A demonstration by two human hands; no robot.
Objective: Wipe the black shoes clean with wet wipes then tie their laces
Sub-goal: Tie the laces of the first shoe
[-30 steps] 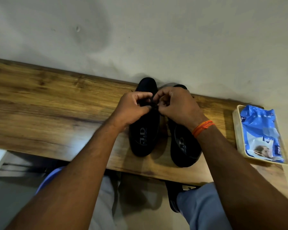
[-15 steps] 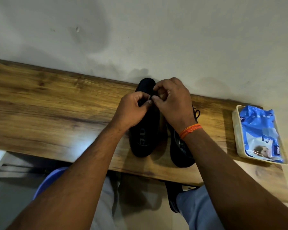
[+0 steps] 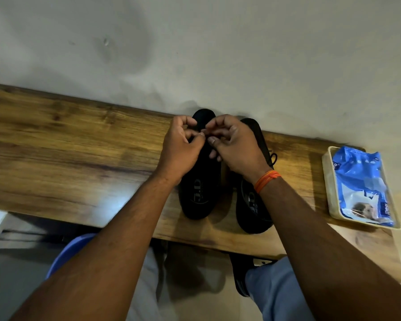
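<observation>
Two black shoes stand side by side on the wooden shelf [image 3: 79, 158], toes toward the wall. Over the lace area of the left shoe [image 3: 198, 193] my left hand [image 3: 180, 149] and my right hand [image 3: 233, 147] meet, fingers curled, each pinching a black lace that is mostly hidden between the fingertips. The right shoe [image 3: 252, 209] lies partly under my right wrist, which wears an orange thread band; a loop of its lace [image 3: 273, 157] shows at its right side.
A blue wet-wipe pack [image 3: 364, 181] lies in a shallow cream tray [image 3: 328, 181] at the shelf's right end. The wall rises directly behind the shoes. Below the shelf edge are my knees, a blue stool rim [image 3: 67, 253] and a dark sandal [image 3: 240, 274].
My right hand moved back toward the right and lowered, uncovering the right shoe's toe. Both hands stay on the left shoe's laces, fingers shifting.
</observation>
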